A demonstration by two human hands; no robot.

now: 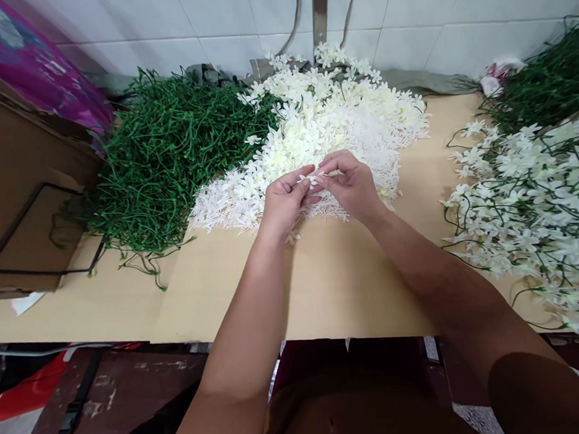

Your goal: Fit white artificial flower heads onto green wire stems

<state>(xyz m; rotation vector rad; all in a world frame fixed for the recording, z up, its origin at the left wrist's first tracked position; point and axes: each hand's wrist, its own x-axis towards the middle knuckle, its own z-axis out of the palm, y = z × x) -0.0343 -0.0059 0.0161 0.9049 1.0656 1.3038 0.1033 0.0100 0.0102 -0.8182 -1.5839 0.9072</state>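
White tiled wall (223, 15) on far side, w/ vert. metal strip (320, 14). Tan work surface (344, 279) runs L–R in front of it. Cardbd. box (14, 158) at L edge; purple plastic (58, 78) behind it, far L.

Lg. heap of green stems (164, 146), L of ctr. Heap of loose white blossoms (306, 109) at ctr, touching R side of green heap. Stemmed white flowers (544, 203) piled at R; more greenery (554, 82) just beyond, far R.

Thin black frame (12, 229) at L, leaning by box.

L hand (285, 200) and R hand (354, 185) meet over near edge of blossom heap. L fingers grasp sm. white flower piece (311, 180), thumb against fingertips; R thumb + index pinch same piece from R side. Piece sits btwn. the two hands; exact parts too sm. to tell.

Single loose blossom (292, 238) on surface, near side of heap, just beside L wrist.
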